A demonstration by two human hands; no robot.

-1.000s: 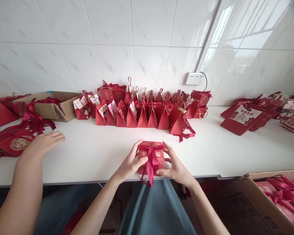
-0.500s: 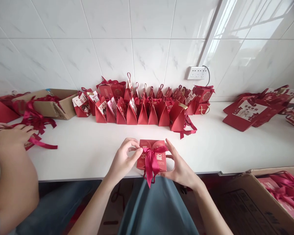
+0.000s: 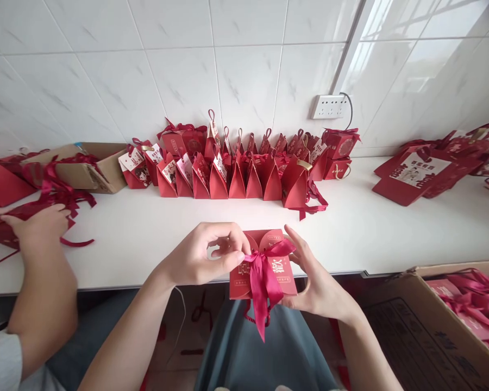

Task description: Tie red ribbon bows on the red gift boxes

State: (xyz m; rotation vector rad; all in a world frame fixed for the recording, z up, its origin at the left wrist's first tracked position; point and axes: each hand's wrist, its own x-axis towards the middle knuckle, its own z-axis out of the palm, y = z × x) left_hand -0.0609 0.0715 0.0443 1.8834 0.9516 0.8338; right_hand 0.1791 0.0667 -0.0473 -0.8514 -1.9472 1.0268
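Observation:
A red gift box (image 3: 238,290) with gold characters is tilted at the front edge of the white table, partly past it. A dark pink ribbon (image 3: 264,282) is tied in a bow across its top, with tails hanging down the front. My left hand (image 3: 212,252) pinches the bow's left loop between thumb and index finger. Gripping the box's right side is my right hand (image 3: 315,279), thumb low at the front corner and fingers along the far right edge, beside the right loop.
Rows of red gift boxes (image 3: 236,182) stand along the tiled wall. Flat red bags (image 3: 415,174) lie at the right. A carton (image 3: 399,320) of ribboned boxes sits at lower right. At left, a co-worker's hand (image 3: 44,228) holds a red bag near another carton (image 3: 114,168).
The gift box has come closer to me, slightly right, in my hands. My left hand still pinches the ribbon. The co-worker has lifted a red bag at left.

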